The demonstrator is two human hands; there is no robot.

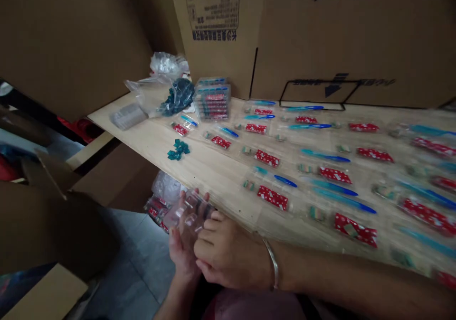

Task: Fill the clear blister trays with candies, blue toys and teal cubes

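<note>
My left hand cradles a clear plastic blister tray just off the table's near edge, its fingers wrapped round the far side. My right hand, with a silver bangle at the wrist, is closed at the tray's right edge; its fingertips are partly hidden. Beyond them on the table lies a small heap of teal, faceted pieces. Rows of clear trays to the right hold blue pens, red patterned packets and small greenish blocks.
Stacked filled trays stand by a large cardboard box. Left of them are a clear bag of teal pieces and a stack of empty trays. Below the table edge, packed items sit beside an open carton.
</note>
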